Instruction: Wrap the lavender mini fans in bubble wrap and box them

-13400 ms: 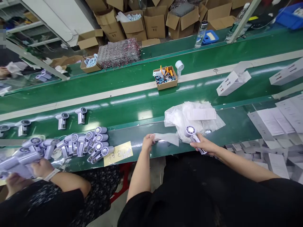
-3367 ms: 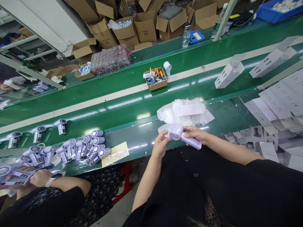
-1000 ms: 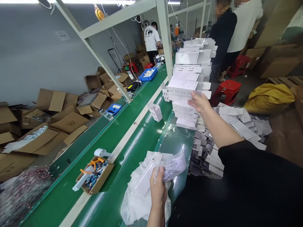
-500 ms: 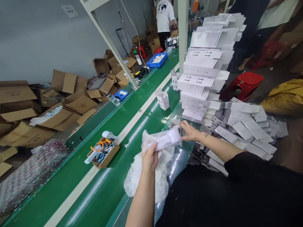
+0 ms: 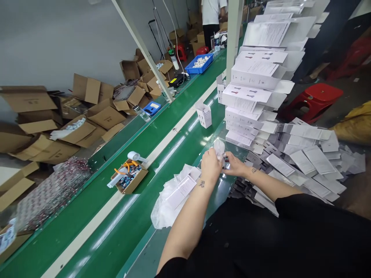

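Observation:
My left hand is closed around a clear plastic bag with something white in it. A crumpled end of the bag sticks up above my fingers, and most of it is hidden by the hand. My right hand meets it from the right, fingertips pinched at the bag's side; exactly what lies between the fingers is partly hidden. Below my left forearm, a printed white leaflet rests on a heap of clear plastic bags.
A small open white carton stands on the green conveyor. At the right, white cartons rise in a tall stack beside a loose pile. A cardboard box holds small parts and orange-handled pliers. A person stands far back.
My left hand has swung up and right, turning the bag from lying across to end-up between both hands. The leaflet on the heap now shows. The view has shifted slightly.

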Demonstrator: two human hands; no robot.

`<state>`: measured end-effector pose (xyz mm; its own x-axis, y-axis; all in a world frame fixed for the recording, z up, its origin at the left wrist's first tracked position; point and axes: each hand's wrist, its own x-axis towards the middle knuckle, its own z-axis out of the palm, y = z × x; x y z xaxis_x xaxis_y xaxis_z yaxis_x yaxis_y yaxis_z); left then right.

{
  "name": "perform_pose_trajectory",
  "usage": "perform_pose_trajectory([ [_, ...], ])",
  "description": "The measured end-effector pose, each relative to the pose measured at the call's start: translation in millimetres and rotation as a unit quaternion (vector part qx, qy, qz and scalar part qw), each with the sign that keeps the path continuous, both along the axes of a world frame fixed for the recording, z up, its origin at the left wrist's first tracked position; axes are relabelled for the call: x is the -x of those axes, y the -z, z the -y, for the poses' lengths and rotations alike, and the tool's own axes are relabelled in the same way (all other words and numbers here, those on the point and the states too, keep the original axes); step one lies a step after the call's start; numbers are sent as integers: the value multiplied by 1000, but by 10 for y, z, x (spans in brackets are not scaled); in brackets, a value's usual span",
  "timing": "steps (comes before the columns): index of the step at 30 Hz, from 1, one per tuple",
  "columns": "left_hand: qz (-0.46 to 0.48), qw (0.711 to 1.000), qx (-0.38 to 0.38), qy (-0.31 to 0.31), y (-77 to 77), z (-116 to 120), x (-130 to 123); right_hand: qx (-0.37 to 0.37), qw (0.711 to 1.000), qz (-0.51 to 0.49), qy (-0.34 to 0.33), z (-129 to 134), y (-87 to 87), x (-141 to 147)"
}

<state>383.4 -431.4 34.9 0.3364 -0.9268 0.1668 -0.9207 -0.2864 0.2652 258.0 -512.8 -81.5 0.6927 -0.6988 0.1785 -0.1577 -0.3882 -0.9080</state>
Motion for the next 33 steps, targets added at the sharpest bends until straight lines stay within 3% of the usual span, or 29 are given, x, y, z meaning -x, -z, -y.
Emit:
perform_pose_trajectory([
  [3, 33, 998, -47, -16, -43, 252, 55, 46, 999, 3, -7, -11, 68, 32],
  [6, 74, 996, -48, 32, 14, 303, 126, 47, 999, -16, 5, 14, 115, 39],
  [10, 111, 984, -73, 116, 231, 163, 231, 83, 994, -59, -35, 67, 149, 51],
  [16, 134, 982, -29, 128, 468, -145, 123, 68, 997, -39, 19, 21, 148, 72],
  [19, 135, 980, -23, 144, 554, -229, 102, 27, 999, 6, -23, 9, 108, 81],
  [22, 102, 987, -16, 120, 544, -271, 95, 0, 997, 7, -71, 111, -53, 33],
  [25, 50, 996, 19, 69, 421, -387, 20, 5, 993, -20, -114, 391, -341, -205],
  [29, -130, 990, 46, -21, 330, -763, -154, 46, 985, -50, -159, 975, -654, -900],
  [31, -262, 961, 41, -75, 362, -1025, -213, 65, 980, -59, -180, 1271, -690, -1317],
  [33, -377, 913, 35, -153, 420, -1311, -233, 77, 977, -74, -185, 1521, -647, -1695],
])
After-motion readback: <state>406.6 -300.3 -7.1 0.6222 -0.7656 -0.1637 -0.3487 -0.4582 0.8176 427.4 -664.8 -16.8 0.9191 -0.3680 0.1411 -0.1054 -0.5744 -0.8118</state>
